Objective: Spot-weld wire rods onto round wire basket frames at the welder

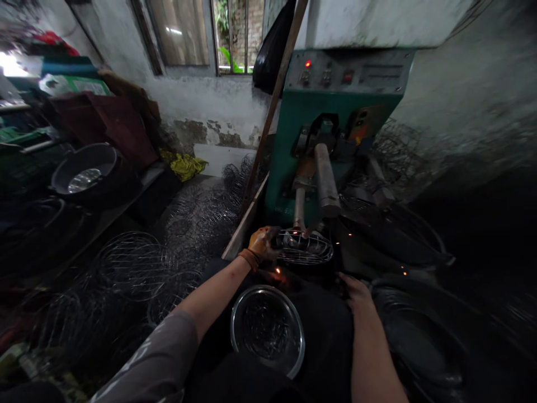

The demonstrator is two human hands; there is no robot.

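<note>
My left hand [262, 244], in an orange glove, is closed on the rim of a wire basket [306, 248]. The basket lies under the two metal arms [326, 179] of a green welding machine [331, 112], and small sparks show around it. My right hand [354, 291] is bare and rests low on a dark surface to the right of the basket; its fingers are in shadow. A steel bowl [268, 327] holding small wire pieces sits in my lap between my forearms.
Heaps of round wire frames [134, 263] cover the floor at left. A dark basin [86, 173] stands at far left with clutter behind it. A wooden pole [272, 106] leans by the machine. Dark tubs and wire mesh [398, 151] lie at right.
</note>
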